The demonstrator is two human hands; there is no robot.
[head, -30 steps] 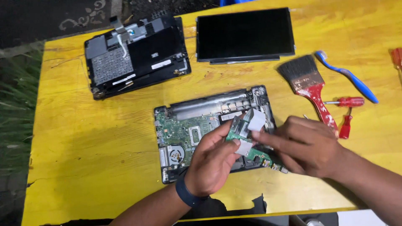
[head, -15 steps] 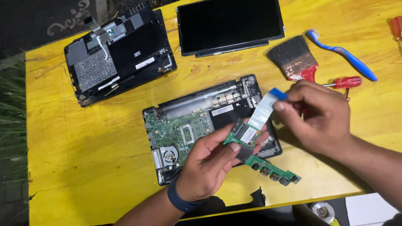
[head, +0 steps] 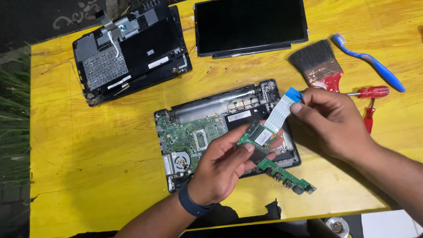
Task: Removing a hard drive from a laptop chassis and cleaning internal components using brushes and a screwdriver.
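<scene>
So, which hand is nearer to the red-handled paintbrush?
The right hand: it is just below the paintbrush, pinching the ribbon cable. The left hand is farther down-left, holding the small green board.

The left hand [head: 224,169] covers the middle of the small green board [head: 282,174] and the lower right part of the open laptop base [head: 198,132]. The right hand's fingers [head: 304,105] hide the ribbon cable's [head: 278,113] blue tip. Right of the laptop base, a red object [head: 421,30] is cut by the picture edge.
</scene>
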